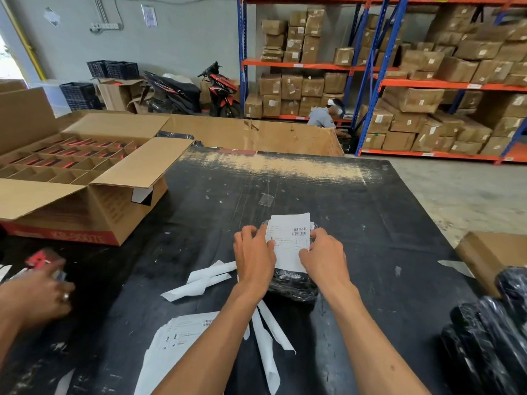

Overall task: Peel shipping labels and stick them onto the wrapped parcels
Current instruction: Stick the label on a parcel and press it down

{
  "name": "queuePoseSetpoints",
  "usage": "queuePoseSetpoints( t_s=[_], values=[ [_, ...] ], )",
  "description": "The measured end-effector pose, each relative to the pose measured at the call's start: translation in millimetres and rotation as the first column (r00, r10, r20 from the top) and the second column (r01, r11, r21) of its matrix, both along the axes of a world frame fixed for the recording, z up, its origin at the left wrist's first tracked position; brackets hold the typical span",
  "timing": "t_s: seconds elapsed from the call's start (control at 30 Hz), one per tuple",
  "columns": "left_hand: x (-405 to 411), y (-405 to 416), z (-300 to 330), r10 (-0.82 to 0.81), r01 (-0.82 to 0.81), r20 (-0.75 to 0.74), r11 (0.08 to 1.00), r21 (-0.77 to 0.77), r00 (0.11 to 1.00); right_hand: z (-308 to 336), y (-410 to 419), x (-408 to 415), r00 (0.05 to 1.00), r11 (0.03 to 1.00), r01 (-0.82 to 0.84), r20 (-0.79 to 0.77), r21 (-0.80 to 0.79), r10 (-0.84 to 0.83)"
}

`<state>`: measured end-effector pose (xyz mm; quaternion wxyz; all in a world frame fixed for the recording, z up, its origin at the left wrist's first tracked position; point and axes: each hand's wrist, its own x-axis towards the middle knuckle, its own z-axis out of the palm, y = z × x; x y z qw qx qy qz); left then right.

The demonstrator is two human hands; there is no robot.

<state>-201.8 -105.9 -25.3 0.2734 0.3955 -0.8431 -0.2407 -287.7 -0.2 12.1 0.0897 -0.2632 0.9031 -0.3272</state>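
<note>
Item, near table (356,195) edge: label stack (182,340); mid-table, left hand (254,259) and right hand (323,256) pinch shipping label (289,240) atop black wrapped parcel (293,285); advise smoothing centre outward, barcode flat.

The table (356,212) is black, scuffed with pale specks and a worn tan streak along its far side. The parcel (293,283) is wrapped in glossy black film, and the label (289,240) on it is white with black barcode bars and faint grey print. White backing strips (205,279) lie on the near left, beside a stack of white labels (174,346) printed in black. More glossy black parcels (490,332) sit at the near right. The open carton (94,192) on the left is brown with a red band and red lettering near its base; its dividers hold red and black items. The far shelving (373,81) has blue uprights and orange beams, loaded with brown boxes (422,101). A red and black scooter (196,92) stands against the grey wall (176,44).
</note>
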Motion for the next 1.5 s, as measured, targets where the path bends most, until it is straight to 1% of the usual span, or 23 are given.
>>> queuePoseSetpoints(
  t_s=[0.03, 0.1, 0.13, 0.17, 0.23, 0.27, 0.33, 0.4, 0.5, 0.57, 0.63, 0.77, 0.83, 0.93, 1.03, 1.07, 1.1, 1.17, 1.23, 1.3, 1.33, 1.4, 1.5],
  values=[
    [1, 0, -5, -0.008, 0.009, 0.016, 1.000, -0.025, 1.000, -2, 0, 4, 0.997, 0.998, -0.006, -0.073, 0.060, 0.010],
    [4, -1, -11, -0.079, 0.080, -0.031, 0.996, 0.036, 0.996, -6, 1, 10, 0.963, 0.988, -0.024, -0.261, 0.155, 0.064],
    [5, -3, -14, -0.109, 0.114, -0.073, 0.991, 0.070, 0.991, -8, 2, 11, 0.938, 0.986, -0.064, -0.329, 0.155, 0.112],
    [6, -4, -18, -0.119, 0.130, -0.113, 0.987, 0.099, 0.987, -11, 2, 12, 0.918, 0.981, -0.138, -0.353, 0.139, 0.180],
    [7, -7, -24, -0.108, 0.126, -0.148, 0.986, 0.114, 0.983, -18, 1, 10, 0.875, 0.936, -0.327, -0.331, 0.133, 0.353],
    [7, -8, -27, -0.101, 0.118, -0.155, 0.987, 0.105, 0.983, -21, -1, 9, 0.850, 0.900, -0.400, -0.295, 0.175, 0.436],
    [8, -8, -29, -0.107, 0.127, -0.193, 0.987, 0.095, 0.975, -25, -9, 5, 0.818, 0.827, -0.470, -0.200, 0.309, 0.539],
    [10, -9, -28, -0.126, 0.152, -0.226, 0.983, 0.103, 0.966, -24, -22, -4, 0.821, 0.769, -0.466, -0.111, 0.437, 0.560],
    [10, -11, -30, -0.127, 0.157, -0.219, 0.980, 0.125, 0.967, -24, -45, -19, 0.850, 0.746, -0.434, -0.046, 0.505, 0.525],
    [9, -12, -33, -0.126, 0.160, -0.222, 0.977, 0.144, 0.967, -26, -58, -27, 0.871, 0.756, -0.393, -0.052, 0.524, 0.489],
    [8, -14, -36, -0.115, 0.152, -0.216, 0.975, 0.165, 0.970, -29, -68, -35, 0.886, 0.775, -0.341, -0.094, 0.532, 0.454],
    [7, -15, -38, -0.107, 0.146, -0.215, 0.974, 0.175, 0.971, -30, -81, -51, 0.915, 0.840, -0.250, -0.167, 0.481, 0.367],
    [6, -14, -36, -0.092, 0.131, -0.219, 0.977, 0.168, 0.971, -27, -86, -61, 0.929, 0.849, -0.240, -0.141, 0.472, 0.341],
    [7, -13, -30, -0.127, 0.154, -0.204, 0.981, 0.121, 0.971, -24, -85, -72, 0.946, 0.873, -0.226, -0.117, 0.433, 0.303],
    [3, -24, -15, -0.116, 0.127, -0.100, 0.987, 0.103, 0.988, -24, -67, -55, 0.958, 0.921, -0.176, -0.155, 0.347, 0.242],
    [0, -28, -11, -0.135, 0.142, -0.072, 0.984, 0.104, 0.988, -26, -59, -43, 0.962, 0.937, -0.163, -0.160, 0.308, 0.220],
    [-2, -30, -10, -0.190, 0.193, -0.042, 0.976, 0.105, 0.981, -30, -49, -30, 0.968, 0.947, -0.152, -0.154, 0.282, 0.201],
    [-6, -31, -12, -0.323, 0.315, 0.041, 0.940, 0.129, 0.946, -40, -32, -7, 0.986, 0.966, -0.095, -0.112, 0.240, 0.125],
    [-7, -33, -19, -0.353, 0.324, 0.106, 0.919, 0.224, 0.929, -44, -22, 2, 1.000, 0.990, 0.005, 0.018, 0.139, -0.007],
    [-7, -36, -22, -0.322, 0.283, 0.082, 0.908, 0.308, 0.943, -42, -19, -2, 0.984, 0.997, 0.074, 0.163, -0.015, -0.070],
    [-6, -37, -22, -0.305, 0.272, 0.043, 0.898, 0.346, 0.951, -42, -18, -3, 0.981, 0.994, 0.081, 0.182, -0.068, -0.068],
    [-6, -37, -22, -0.262, 0.246, -0.015, 0.887, 0.390, 0.965, -41, -16, -8, 0.984, 0.990, 0.065, 0.173, -0.123, -0.043],
    [-8, -23, -19, -0.163, 0.159, -0.024, 0.903, 0.400, 0.986, -39, -11, -17, 0.972, 0.990, 0.046, 0.236, -0.134, -0.013]
  ],
)
